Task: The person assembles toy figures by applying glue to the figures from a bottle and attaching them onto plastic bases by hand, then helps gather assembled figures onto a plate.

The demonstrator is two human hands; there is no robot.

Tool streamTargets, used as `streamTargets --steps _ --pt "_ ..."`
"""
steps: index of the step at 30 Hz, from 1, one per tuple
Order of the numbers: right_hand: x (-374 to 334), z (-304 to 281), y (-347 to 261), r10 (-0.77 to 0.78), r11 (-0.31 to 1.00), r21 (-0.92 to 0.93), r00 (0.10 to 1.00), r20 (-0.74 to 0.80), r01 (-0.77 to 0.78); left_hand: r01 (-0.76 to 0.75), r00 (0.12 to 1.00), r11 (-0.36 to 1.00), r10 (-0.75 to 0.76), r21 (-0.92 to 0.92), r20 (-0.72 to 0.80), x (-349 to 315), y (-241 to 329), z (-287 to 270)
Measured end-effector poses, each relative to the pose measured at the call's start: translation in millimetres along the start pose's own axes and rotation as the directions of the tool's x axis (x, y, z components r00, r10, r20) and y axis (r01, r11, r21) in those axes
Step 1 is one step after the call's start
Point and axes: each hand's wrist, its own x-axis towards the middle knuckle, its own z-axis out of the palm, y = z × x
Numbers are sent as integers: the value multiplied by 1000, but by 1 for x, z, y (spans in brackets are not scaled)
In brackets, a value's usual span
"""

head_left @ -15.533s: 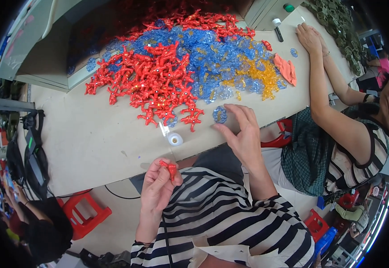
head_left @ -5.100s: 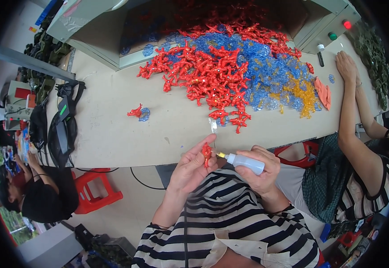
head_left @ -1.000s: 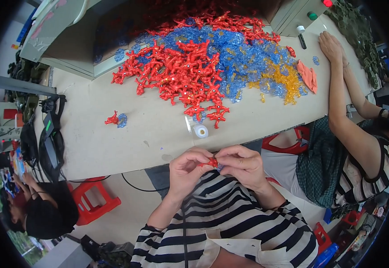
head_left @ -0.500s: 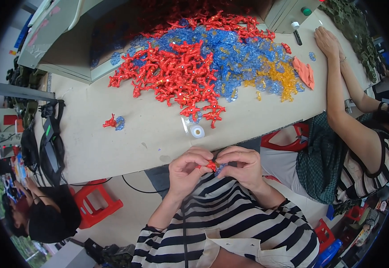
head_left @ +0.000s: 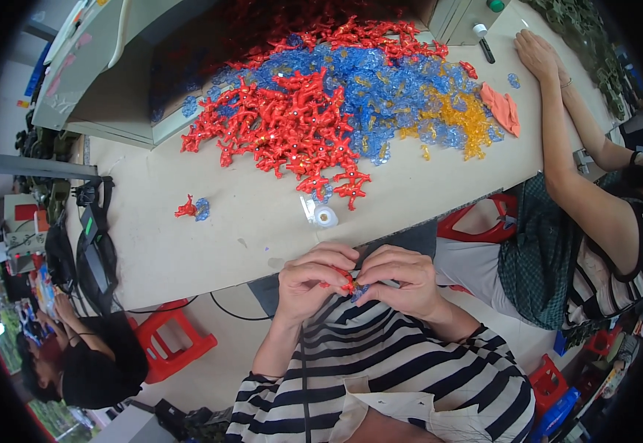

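Both my hands meet just off the near table edge, thumbs and fingertips pinched together. My left hand (head_left: 314, 279) grips a small red plastic figure (head_left: 346, 282), mostly covered by the fingers. Against it, my right hand (head_left: 401, 279) pinches a clear blue plastic piece (head_left: 358, 292); whether the two parts are joined I cannot tell. On the table beyond lies a big heap of red figures (head_left: 292, 122), beside clear blue pieces (head_left: 380, 96) and small amber pieces (head_left: 472, 129). Off to the left rests a single red figure (head_left: 186, 207) touching a blue piece (head_left: 202, 209).
A round white container (head_left: 326, 216) stands near the front edge. At right are an orange cloth-like item (head_left: 500, 109), a marker (head_left: 486, 46) and another person's forearms (head_left: 554, 125). A grey metal housing (head_left: 115, 111) borders the heap. Red stools (head_left: 170, 343) stand below.
My hands stay together with the same parts between them, fingers shifting slightly. The whole view has tilted a little; the heap looks unchanged.
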Motion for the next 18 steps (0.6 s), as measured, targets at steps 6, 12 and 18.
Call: streamTargets --steps 6,12,18 --pt "-1 1 3 -67 998 17 998 -20 67 47 999 996 -45 71 -30 2 9 6" --pt "-1 3 1 -73 997 -14 997 -12 73 -210 978 921 193 327 85 5 8 1" --pt "5 4 -3 -208 978 -23 978 21 209 33 999 976 -29 -217 22 -7 -14 1"
